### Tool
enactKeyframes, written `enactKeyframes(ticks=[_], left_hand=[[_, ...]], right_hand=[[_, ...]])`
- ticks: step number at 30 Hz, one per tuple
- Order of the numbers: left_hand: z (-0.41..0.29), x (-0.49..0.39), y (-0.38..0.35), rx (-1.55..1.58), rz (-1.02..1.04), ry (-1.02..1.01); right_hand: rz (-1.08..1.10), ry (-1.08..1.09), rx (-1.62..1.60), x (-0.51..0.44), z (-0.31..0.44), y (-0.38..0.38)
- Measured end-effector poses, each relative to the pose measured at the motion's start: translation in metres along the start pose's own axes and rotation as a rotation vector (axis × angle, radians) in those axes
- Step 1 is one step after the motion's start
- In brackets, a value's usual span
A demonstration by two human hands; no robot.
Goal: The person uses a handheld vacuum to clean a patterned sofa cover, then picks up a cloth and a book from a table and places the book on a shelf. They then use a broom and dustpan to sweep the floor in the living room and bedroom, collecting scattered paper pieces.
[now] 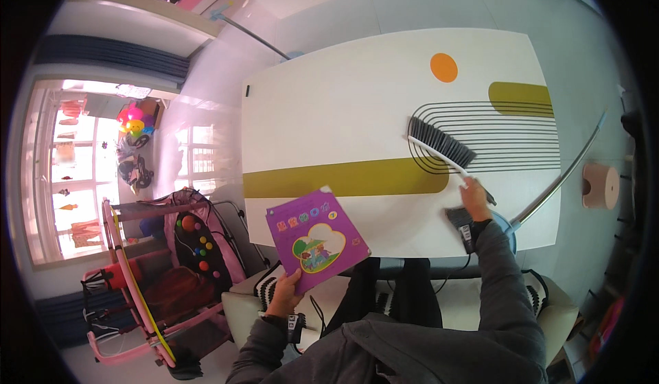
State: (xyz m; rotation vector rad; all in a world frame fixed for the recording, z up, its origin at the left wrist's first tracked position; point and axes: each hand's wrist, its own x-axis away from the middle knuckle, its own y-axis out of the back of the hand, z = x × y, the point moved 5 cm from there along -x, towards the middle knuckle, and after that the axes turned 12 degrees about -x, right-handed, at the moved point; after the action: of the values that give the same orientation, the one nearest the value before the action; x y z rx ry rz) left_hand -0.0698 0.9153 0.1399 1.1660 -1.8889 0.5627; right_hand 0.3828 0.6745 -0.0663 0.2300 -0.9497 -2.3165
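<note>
In my left hand (286, 292) is a purple picture book (315, 232), gripped by its lower left corner. Its cover bears writing and a cartoon drawing, and it tilts over the near edge of the white table (329, 126). My right hand (475, 198) is closed around the handle of a white cleaning brush (443, 144) with dark grey bristles. The brush head is over the printed black lines on the tabletop; whether the bristles touch it I cannot tell. A small labelled device sits at each wrist.
At the table's right edge a metal pole (558, 180) rises from a blue base (508, 232), near my right forearm. A pink stool (600, 186) stands farther right. On the left is a pink-framed folding stroller or playpen (193, 250). Another pole (257, 39) leans beyond the table.
</note>
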Motion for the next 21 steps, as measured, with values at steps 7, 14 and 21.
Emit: enactKeyframes(ticks=[7, 14, 21], left_hand=[[-0.038, 0.014, -0.022, -0.031, 0.3, -0.02], [-0.024, -0.024, 0.055, -0.122, 0.371, -0.205], [-0.049, -0.08, 0.213, -0.372, 0.115, -0.279]], right_hand=[[0.726, -0.956, -1.587, 0.076, 0.176, -0.082], [0.856, -0.793, -1.481, 0.128, 0.332, -0.112], [1.012, -0.775, -1.2, 0.182, 0.456, -0.196]])
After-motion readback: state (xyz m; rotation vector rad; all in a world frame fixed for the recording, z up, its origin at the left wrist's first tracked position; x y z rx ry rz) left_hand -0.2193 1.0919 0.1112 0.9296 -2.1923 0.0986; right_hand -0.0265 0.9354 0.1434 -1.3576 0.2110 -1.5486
